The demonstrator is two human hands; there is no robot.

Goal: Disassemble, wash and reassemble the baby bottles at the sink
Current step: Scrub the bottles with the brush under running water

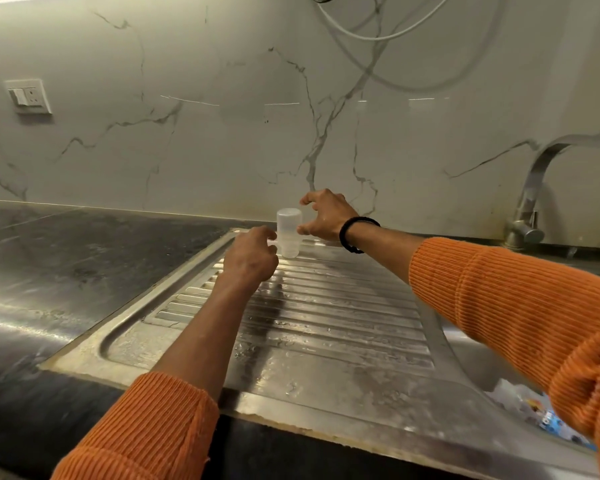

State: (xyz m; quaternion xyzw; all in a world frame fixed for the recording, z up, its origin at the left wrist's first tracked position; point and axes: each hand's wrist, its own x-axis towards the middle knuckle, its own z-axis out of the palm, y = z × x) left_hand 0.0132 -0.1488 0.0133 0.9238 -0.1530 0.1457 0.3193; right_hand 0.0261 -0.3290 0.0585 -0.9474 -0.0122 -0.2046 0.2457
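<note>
A clear baby bottle [289, 233] with a cap on top stands upright at the far end of the steel drainboard [326, 327]. My left hand [250, 259] is at the bottle's left side, its fingers curled and pinching a clear handle-like part low on the bottle. My right hand [326, 218] hovers at the bottle's upper right with fingers spread and curved; the thumb tip is at the bottle's side, and the other fingers are apart from it. Both sleeves are orange, and a black band sits on my right wrist.
The sink basin [471, 362] lies at the right under my right arm, with clear plastic pieces and a blue-printed item [544, 419] in it. A steel faucet [530, 202] stands at the back right. Dark countertop [66, 258] stretches left; a marble wall with a socket [28, 97] and hanging cables is behind.
</note>
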